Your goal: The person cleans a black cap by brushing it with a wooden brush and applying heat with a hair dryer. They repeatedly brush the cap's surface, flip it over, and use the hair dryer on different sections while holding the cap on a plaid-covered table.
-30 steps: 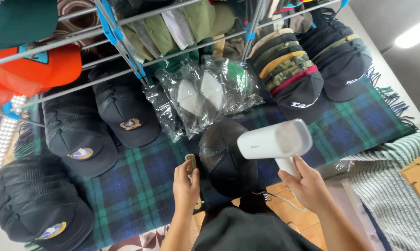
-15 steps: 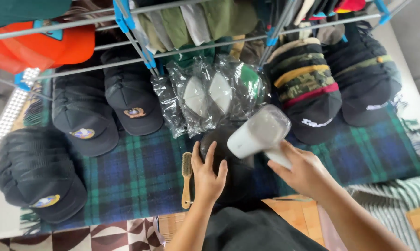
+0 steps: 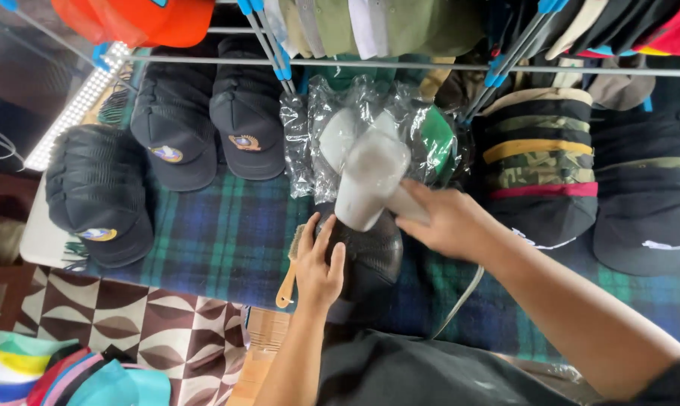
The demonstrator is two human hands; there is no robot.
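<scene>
My left hand (image 3: 319, 263) lies flat against the left side of a black cap (image 3: 370, 256) on the blue-and-green plaid cloth (image 3: 219, 240). My right hand (image 3: 445, 222) grips the handle of a white handheld steamer (image 3: 370, 180), whose head points down at the top of the cap. A grey cord (image 3: 460, 297) hangs from the steamer. A wooden brush (image 3: 287, 271) lies on the cloth just left of my left hand, not held.
Stacks of dark caps (image 3: 174, 135) and striped caps (image 3: 539, 165) line the table. Caps in clear plastic bags (image 3: 332, 128) sit behind the steamer. A metal rack (image 3: 400, 66) with blue clips holds more caps above. Patterned floor (image 3: 129, 331) and colourful caps (image 3: 69, 376) lie lower left.
The brush left my left hand and now lies on the cloth; that hand moved onto the cap. The steamer swung from sideways to pointing down at the cap.
</scene>
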